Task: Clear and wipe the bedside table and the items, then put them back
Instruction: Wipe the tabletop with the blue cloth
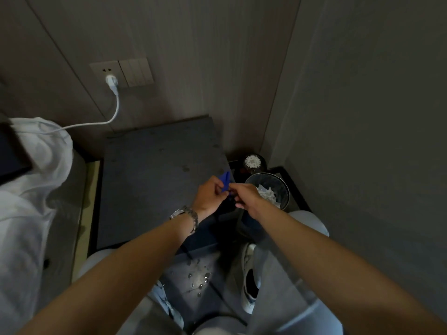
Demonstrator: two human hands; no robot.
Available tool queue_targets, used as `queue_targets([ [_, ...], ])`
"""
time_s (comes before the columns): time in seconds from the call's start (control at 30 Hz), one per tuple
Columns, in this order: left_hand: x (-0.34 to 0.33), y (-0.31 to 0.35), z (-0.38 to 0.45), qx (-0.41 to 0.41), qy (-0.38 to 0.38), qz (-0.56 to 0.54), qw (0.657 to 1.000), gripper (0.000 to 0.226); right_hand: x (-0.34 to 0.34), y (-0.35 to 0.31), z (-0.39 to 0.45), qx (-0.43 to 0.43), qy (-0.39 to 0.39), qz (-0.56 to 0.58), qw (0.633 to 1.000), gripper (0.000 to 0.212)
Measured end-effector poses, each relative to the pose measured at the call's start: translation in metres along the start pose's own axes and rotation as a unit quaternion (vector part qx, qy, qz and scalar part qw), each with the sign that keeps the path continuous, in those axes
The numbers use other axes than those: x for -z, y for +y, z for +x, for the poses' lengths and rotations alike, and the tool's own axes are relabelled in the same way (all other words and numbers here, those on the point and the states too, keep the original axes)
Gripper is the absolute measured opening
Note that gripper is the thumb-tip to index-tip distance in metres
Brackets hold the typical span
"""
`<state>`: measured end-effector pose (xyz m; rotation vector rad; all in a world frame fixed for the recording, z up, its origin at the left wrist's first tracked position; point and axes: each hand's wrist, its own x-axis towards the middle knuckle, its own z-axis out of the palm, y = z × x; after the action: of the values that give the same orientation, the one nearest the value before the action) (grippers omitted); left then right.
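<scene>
We see both hands meeting at centre frame, just past the right edge of the dark counter. Left hand, with a metal watch on its wrist, has fingers curled around a small blue cloth; the blue piece sticks up from between the fingers. Right hand pinches the same blue cloth from the right side, fingertips touching the left hand's. Cloth is held in the air above the counter's right edge, not lying on it.

Counter top fills the centre of the frame and shows small spots or drops on it. Right of centre, just beside the hands, stands a round bin with crumpled white paper inside. Behind the bin, a dark kettle with a round label on its lid.

Upper left of the frame: a wall socket with a white plug, its white cable running down to the left onto white bedding. A dark flat device lies on the bedding at the left edge; we cannot tell what it is.

Bottom centre: drops of water on the floor, between our knees. A white shoe sits lower right of centre.
</scene>
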<state>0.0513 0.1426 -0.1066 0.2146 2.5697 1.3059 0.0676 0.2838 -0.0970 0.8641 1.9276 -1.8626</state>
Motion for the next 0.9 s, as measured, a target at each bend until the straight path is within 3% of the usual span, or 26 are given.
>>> queue_targets([
  [0.23, 0.038, 0.01, 0.002, -0.004, -0.061, -0.097, 0.993, 0.032, 0.0, -0.007, -0.007, 0.076, -0.062, -0.021, 0.995, 0.027],
  [0.4, 0.062, 0.008, -0.002, 0.041, -0.098, -0.124, 0.987, 0.024, -0.004, -0.01, -0.007, 0.086, -0.069, -0.006, 0.994, 0.009],
  [0.5, 0.08, 0.001, -0.003, 0.059, -0.129, -0.111, 0.984, 0.015, 0.001, -0.016, -0.005, 0.073, -0.054, -0.01, 0.996, 0.013],
  [0.67, 0.102, -0.005, 0.0, 0.06, -0.038, -0.111, 0.991, 0.012, 0.015, -0.021, 0.003, 0.102, 0.014, -0.064, 0.993, 0.011],
  [0.77, 0.105, -0.014, 0.001, 0.084, -0.046, -0.118, 0.988, 0.011, 0.019, -0.016, 0.009, 0.148, 0.029, -0.072, 0.986, 0.005],
  [0.9, 0.107, -0.034, 0.002, 0.124, -0.079, -0.124, 0.981, 0.013, 0.031, -0.013, 0.017, 0.149, 0.028, -0.08, 0.985, 0.02],
])
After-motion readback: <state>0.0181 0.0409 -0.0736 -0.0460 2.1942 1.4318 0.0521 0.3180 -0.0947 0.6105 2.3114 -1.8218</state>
